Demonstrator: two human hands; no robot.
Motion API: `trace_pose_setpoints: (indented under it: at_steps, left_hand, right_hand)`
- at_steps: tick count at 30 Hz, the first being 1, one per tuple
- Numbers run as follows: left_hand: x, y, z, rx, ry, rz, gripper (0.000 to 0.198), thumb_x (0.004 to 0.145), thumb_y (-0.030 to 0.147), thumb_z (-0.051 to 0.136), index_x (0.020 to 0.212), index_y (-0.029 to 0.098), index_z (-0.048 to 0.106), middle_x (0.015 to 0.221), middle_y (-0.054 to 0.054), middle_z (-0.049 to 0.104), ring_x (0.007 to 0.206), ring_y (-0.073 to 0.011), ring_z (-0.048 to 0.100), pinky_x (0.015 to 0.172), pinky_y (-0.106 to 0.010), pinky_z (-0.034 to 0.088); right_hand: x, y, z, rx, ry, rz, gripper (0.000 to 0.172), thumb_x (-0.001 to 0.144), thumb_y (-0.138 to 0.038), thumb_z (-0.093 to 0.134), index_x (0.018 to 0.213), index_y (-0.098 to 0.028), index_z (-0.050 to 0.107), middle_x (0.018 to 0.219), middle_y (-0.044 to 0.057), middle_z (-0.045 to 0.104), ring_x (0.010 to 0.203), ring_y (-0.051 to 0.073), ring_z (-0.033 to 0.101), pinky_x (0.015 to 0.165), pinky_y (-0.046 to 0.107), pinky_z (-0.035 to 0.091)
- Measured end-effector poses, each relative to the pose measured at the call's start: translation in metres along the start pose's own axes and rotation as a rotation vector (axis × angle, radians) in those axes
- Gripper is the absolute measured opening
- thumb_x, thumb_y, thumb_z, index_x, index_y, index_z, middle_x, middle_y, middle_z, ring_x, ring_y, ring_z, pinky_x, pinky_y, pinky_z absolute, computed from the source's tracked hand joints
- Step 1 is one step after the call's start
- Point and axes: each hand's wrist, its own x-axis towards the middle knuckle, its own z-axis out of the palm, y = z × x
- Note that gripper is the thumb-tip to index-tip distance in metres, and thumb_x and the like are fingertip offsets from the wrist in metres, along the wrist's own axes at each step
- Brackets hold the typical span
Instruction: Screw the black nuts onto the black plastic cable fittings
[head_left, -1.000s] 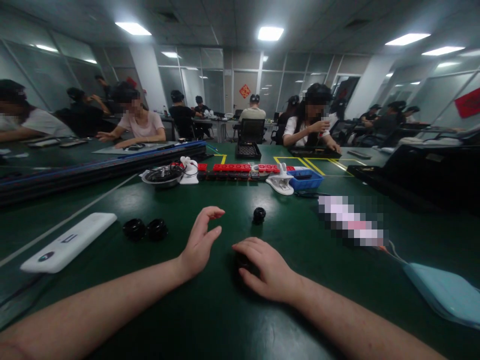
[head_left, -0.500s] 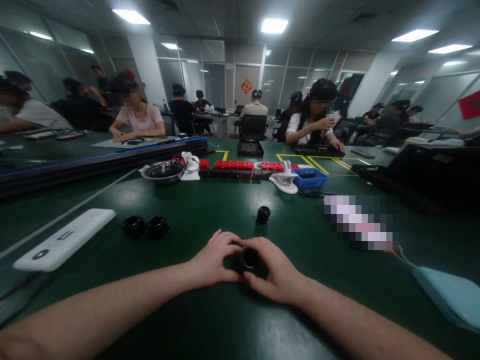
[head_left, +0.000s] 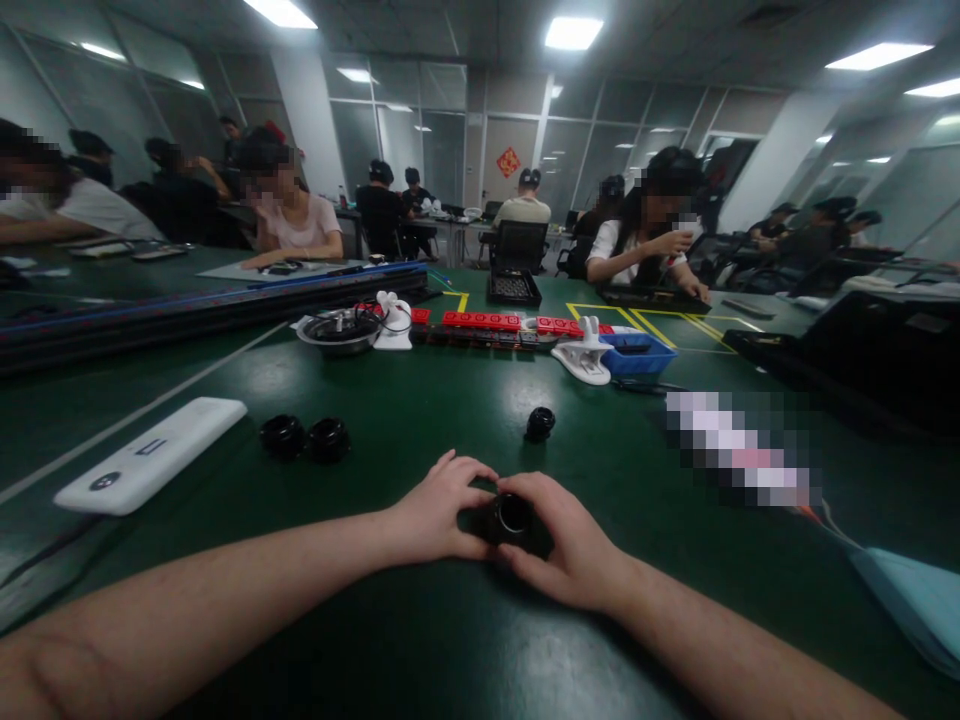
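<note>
Nearest: bare forearms coming in from both bottom corners, meeting low centre. Left hand (head_left: 439,510): fingers curled in, tips pinching the left side of a black ring part (head_left: 514,515). Right hand (head_left: 570,550): fingers bent over the right side of it, thumb underneath, closed on it. Ring part between the two hands, hole facing up, at or just above the table surface; contact with the surface not clear.

Surface: dark green table mat (head_left: 450,650), glossy, ceiling lights reflected in it. Pale line running diagonally across the left part.

Next out: small black part (head_left: 540,423) alone, just beyond the hands. Two black round parts (head_left: 306,438) side by side, touching, off to the left. White flat slab (head_left: 154,455) further left, lying at an angle. Light blue pouch (head_left: 911,600) at the right edge, thin cable leading to it.

Mid table: round dish with cables (head_left: 339,330), red-topped strip (head_left: 480,322), white clip (head_left: 589,358), blue tray (head_left: 636,355) in a rough row. Long dark bars (head_left: 187,310) stacked on the left. Yellow tape lines (head_left: 660,325) on the mat behind the tray. Black tray (head_left: 514,288) at the far edge.

Room: other people seated at this table and at the tables behind, heads down. Glass partitions along the back wall, red ornament (head_left: 508,161) on one, white pillar (head_left: 307,100) on the left, ceiling light panels (head_left: 574,32) lit.
</note>
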Motion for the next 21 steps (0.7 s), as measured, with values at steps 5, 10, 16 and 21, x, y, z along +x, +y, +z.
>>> trace_pose_setpoints:
  at_steps: [5, 10, 16, 21]
  left_hand:
    - [-0.0004, -0.0004, -0.0005, 0.004, -0.003, 0.008, 0.047, 0.064, 0.049, 0.068, 0.104, 0.025, 0.061, 0.119, -0.008, 0.048, 0.115, -0.0278, 0.039, 0.102, -0.055, 0.014]
    - [-0.0015, 0.0005, -0.0014, -0.032, 0.002, 0.041, 0.066, 0.059, 0.051, 0.071, 0.116, 0.023, 0.052, 0.123, -0.009, 0.046, 0.116, -0.0286, 0.038, 0.103, -0.055, 0.01]
    - [-0.0013, 0.0017, -0.0026, -0.068, 0.017, 0.022, 0.046, 0.064, 0.038, 0.071, 0.105, 0.02, 0.059, 0.114, -0.007, 0.05, 0.111, -0.0262, 0.042, 0.103, -0.051, 0.016]
    - [-0.0011, 0.0001, -0.0018, -0.09, 0.027, 0.013, 0.045, 0.064, 0.043, 0.071, 0.101, 0.02, 0.06, 0.116, -0.009, 0.049, 0.111, -0.0273, 0.042, 0.103, -0.051, 0.016]
  right_hand:
    - [0.0028, -0.0031, -0.0036, -0.05, -0.051, 0.01, 0.065, 0.072, -0.028, 0.06, 0.128, -0.016, 0.029, 0.123, 0.013, 0.046, 0.11, 0.026, 0.045, 0.092, 0.044, 0.038]
    - [0.0028, -0.0021, -0.0024, -0.071, -0.024, 0.086, 0.063, 0.07, -0.034, 0.065, 0.123, -0.016, 0.036, 0.11, 0.013, 0.053, 0.098, 0.026, 0.051, 0.082, 0.043, 0.044]
    - [-0.0004, -0.002, -0.0008, -0.022, 0.007, -0.021, 0.058, 0.074, -0.019, 0.052, 0.127, -0.018, 0.03, 0.113, 0.011, 0.052, 0.1, 0.023, 0.051, 0.085, 0.04, 0.043]
    - [0.0013, -0.0025, -0.0002, -0.053, -0.034, 0.03, 0.066, 0.072, -0.028, 0.06, 0.129, -0.017, 0.028, 0.119, 0.013, 0.048, 0.106, 0.026, 0.048, 0.088, 0.043, 0.041]
